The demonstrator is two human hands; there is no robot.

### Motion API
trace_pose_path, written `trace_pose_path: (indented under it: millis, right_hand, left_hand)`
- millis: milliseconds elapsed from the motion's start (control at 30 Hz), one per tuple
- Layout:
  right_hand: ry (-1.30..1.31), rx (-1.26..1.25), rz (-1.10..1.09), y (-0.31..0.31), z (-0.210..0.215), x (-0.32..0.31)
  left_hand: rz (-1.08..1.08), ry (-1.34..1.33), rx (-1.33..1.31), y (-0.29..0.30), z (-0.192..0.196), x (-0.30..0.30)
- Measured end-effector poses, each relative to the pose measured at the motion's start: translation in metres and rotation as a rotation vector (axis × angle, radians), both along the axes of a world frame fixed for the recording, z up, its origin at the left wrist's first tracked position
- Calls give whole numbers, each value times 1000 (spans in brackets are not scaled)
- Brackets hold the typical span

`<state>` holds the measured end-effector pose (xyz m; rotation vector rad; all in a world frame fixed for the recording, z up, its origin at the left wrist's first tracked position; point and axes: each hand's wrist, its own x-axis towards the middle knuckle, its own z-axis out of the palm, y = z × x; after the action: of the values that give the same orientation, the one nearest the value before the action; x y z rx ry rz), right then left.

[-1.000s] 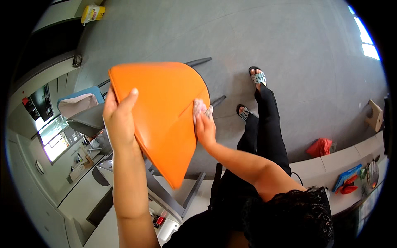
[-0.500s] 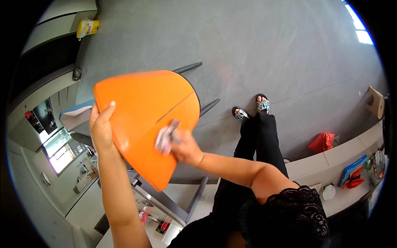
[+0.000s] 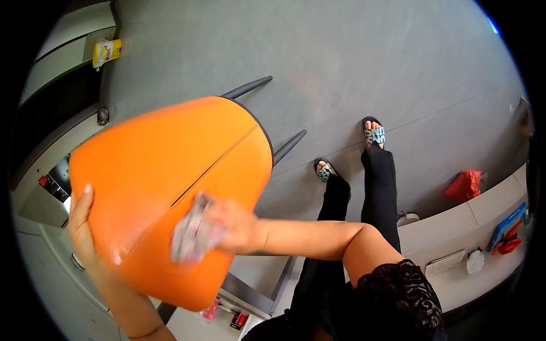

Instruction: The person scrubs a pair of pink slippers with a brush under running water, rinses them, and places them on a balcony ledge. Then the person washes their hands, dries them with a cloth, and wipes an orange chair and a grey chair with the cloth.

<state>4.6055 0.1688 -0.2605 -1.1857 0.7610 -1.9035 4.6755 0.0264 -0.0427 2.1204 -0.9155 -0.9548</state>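
An orange chair (image 3: 165,148) with a smooth, leather-like back faces me, a seam or slit running slantwise across it. Two dark legs (image 3: 248,87) stick out past its far edge. My left hand (image 3: 82,236) is closed round the chair's left rim, its thumb on the orange face and the other fingers hidden behind. In my right hand (image 3: 234,226) is a crumpled greyish-pink rag (image 3: 193,232), pressed to the orange surface below the seam. Hand and rag are somewhat blurred.
My sandalled feet (image 3: 373,133) stand on the grey floor (image 3: 432,57) to the right of the chair. A red bag (image 3: 463,186) rests by a pale ledge (image 3: 438,227) at the right. Far left, a yellow container (image 3: 106,53) sits near a cabinet.
The chair appears larger and reaches farther left and down. My left hand has gone with its rim. The rag in my right hand has moved left and down. My feet are farther apart.
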Motion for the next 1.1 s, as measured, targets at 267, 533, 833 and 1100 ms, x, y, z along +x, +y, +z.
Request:
trace_pose_path:
  millis: [267, 533, 833, 1100]
  right_hand:
    - [157, 1365, 87, 4, -244, 56]
    - [-441, 338, 329, 26, 54, 30]
    - [-530, 1652, 76, 96, -201, 94]
    - [-255, 1055, -156, 130, 7, 81]
  left_hand:
    - [93, -32, -4, 4, 3, -13]
    - [77, 77, 50, 0, 3, -2]
    - [-29, 97, 105, -3, 18, 14]
    - [-51, 25, 115, -10, 7, 24]
